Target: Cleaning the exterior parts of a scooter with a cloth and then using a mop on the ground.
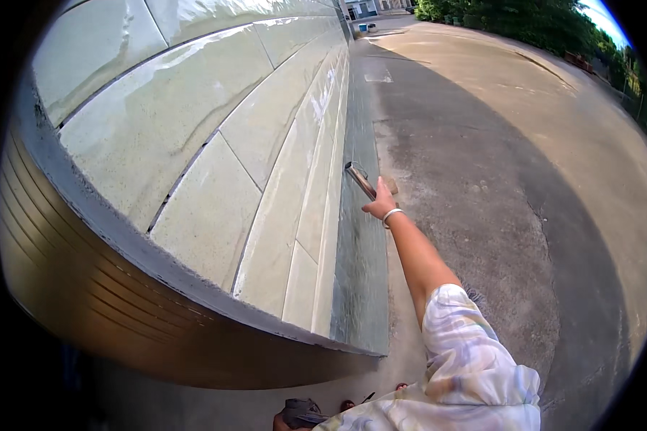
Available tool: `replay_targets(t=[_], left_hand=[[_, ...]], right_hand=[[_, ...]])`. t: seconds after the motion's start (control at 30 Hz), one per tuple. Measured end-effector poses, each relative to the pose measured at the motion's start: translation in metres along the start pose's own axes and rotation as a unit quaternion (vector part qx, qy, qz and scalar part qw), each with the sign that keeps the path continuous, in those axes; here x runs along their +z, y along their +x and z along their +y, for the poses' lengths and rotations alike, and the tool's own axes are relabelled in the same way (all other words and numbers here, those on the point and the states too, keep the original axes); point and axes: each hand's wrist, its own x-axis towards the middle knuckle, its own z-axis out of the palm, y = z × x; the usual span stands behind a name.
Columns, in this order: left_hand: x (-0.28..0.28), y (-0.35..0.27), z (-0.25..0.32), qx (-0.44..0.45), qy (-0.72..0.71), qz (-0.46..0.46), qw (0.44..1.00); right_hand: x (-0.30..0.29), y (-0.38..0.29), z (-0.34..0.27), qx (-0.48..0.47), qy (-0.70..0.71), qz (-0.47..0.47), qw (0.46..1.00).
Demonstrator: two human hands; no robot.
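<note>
My right hand (pixel 381 203), with a white bangle at the wrist, reaches forward along the foot of a tiled wall (pixel 280 161). It is closed around a metal tube or handle (pixel 360 181), whose far end lies close to the dark stone base (pixel 362 258). A tan block-like piece (pixel 390 185) shows just beyond the fingers; whether it belongs to the held tool I cannot tell. My left hand (pixel 281 423) is partly in view at the bottom edge, gripping a dark grey bundled item (pixel 302 412) that looks like cloth.
A brown metal panel with grooves (pixel 140 301) borders the wall's near edge. Concrete paving (pixel 463 188) runs along the right, partly in shadow. Blue bins (pixel 363 27) stand far off, with trees (pixel 490 16) behind the paving. Feet show at the bottom.
</note>
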Motion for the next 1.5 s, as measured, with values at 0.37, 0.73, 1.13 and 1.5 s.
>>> replay_targets(t=[0.37,0.73,1.13,1.5], left_hand=[[0.027,0.011,0.007,0.024,-0.087,-0.011,0.996],[0.099,0.066,0.081,-0.028,0.039,-0.198,0.979],[0.187,0.062,0.068,-0.041,-0.021,-0.517,0.855],[0.274,-0.043,0.166,0.100,-0.127,-0.697,0.698]], right_hand=[[-0.056,-0.081,0.013,0.040,0.034,0.031,0.998],[-0.389,-0.356,0.142,0.141,0.436,0.372,0.807],[-0.537,-0.685,-0.220,0.097,0.092,0.653,0.745],[-0.408,-0.792,-0.219,0.372,-0.350,0.533,0.675]])
